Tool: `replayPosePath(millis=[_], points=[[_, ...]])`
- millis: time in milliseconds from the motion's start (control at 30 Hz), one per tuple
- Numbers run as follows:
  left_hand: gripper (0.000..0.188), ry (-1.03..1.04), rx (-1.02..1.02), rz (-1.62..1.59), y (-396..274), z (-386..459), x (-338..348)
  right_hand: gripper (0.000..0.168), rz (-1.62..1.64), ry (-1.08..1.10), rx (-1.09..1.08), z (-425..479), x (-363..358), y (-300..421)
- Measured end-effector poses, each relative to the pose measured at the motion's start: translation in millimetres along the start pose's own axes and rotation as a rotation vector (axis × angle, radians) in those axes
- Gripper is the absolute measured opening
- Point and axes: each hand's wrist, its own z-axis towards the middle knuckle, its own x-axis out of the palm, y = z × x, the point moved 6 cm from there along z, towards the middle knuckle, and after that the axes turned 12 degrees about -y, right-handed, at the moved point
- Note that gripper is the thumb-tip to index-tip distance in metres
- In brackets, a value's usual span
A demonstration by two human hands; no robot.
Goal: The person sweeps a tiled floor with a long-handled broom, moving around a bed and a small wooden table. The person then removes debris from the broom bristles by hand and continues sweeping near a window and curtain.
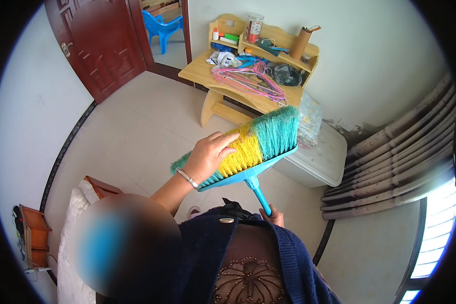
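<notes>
A broom with a blue plastic head and teal and yellow bristles (242, 157) is held up in front of me, bristles facing upward and away. My right hand (274, 217) grips its blue handle (261, 199) close to my body. Against the yellow bristles rests my left hand (209, 154), thumb and index finger apart, a bracelet (187, 178) on its wrist. Whether bits lie under those fingertips is too small to tell. Bits of grey lint cling to the bristle tips, and the left forearm covers part of the left teal end.
Beyond the broom stands a wooden desk (197, 70) with pink hangers (247, 81), cloths and a shelf of containers. A lidded plastic box (319, 163) sits beside a curtain (395, 152). A bed edge (74, 212) is at left; a red door (102, 49) stands farther back.
</notes>
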Motion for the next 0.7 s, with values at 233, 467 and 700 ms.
replayPosePath(millis=[233,467,700], points=[[0.018,0.055,0.146,0.181,-7,-2,12,0.022,0.046,0.024,-0.025,-5,-1,7],[0.007,-0.029,0.107,0.136,0,-5,9,0.021,0.013,0.023,-0.037,-8,0,7],[0.006,-0.481,-0.152,0.094,31,13,-37,0.031,-0.127,-0.054,-0.096,11,-1,-1]])
